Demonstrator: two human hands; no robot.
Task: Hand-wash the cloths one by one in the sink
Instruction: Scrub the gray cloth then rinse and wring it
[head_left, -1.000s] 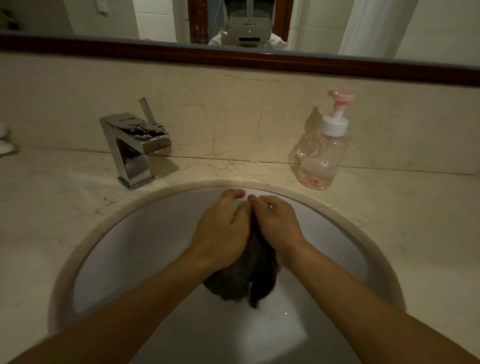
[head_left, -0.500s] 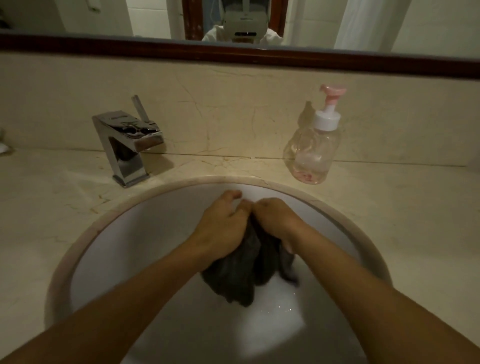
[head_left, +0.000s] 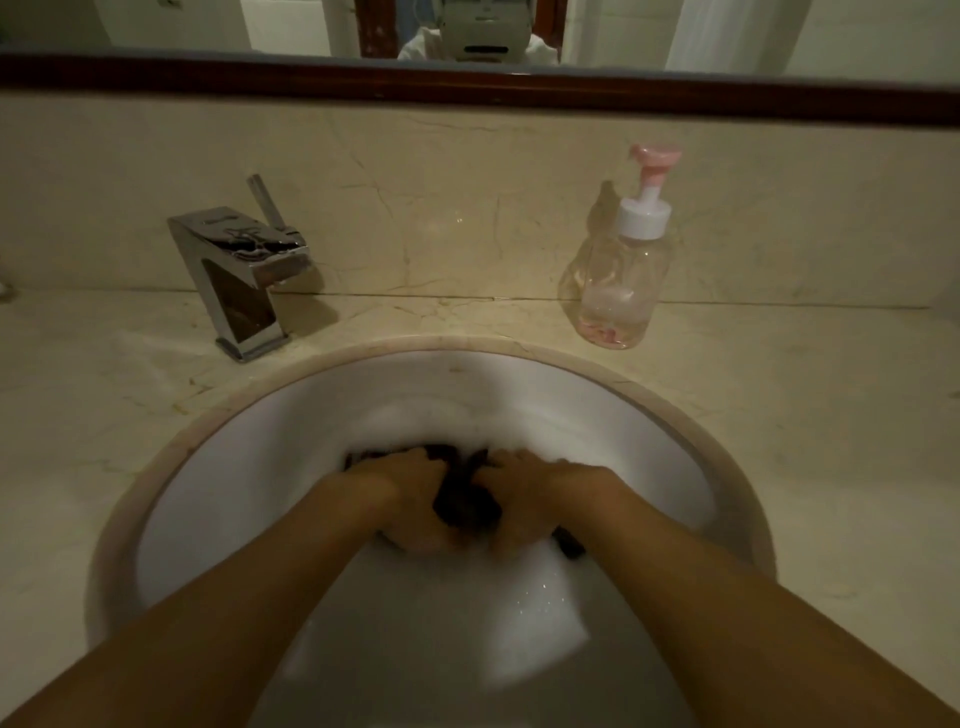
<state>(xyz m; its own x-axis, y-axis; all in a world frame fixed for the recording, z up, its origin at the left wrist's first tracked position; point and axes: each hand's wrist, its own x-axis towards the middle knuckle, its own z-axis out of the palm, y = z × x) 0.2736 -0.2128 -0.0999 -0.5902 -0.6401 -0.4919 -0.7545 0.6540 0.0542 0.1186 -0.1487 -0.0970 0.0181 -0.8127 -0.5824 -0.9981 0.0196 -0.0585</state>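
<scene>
faucet (head_left: 244, 270) stands on worktop (head_left: 810, 415) behind sink (head_left: 291, 415), left; soap dispenser (head_left: 618, 270) behind, right; cloth (head_left: 465, 499) in sink.

Round white sink (head_left: 291, 447) — sudsy water; left hand (head_left: 402, 486) and right hand (head_left: 524, 491) grip dark cloth (head_left: 465, 501). Chrome faucet (head_left: 244, 270) behind-left, clear pump bottle (head_left: 618, 280) behind-right — marble counter (head_left: 805, 415).

The room is dim, with a yellowish cast. The tap (head_left: 244, 270) throws a soft shadow toward 3 o'clock, and the soap bottle (head_left: 618, 280) throws one toward 10 o'clock on the wall. A bright patch glitters on the foam (head_left: 535, 613) in the sink (head_left: 218, 467). The left hand (head_left: 410, 488), the right hand (head_left: 535, 488) and the dark cloth (head_left: 462, 501) between them are smeared by motion blur. The mirror frame (head_left: 467, 88) bows toward the corners.
</scene>
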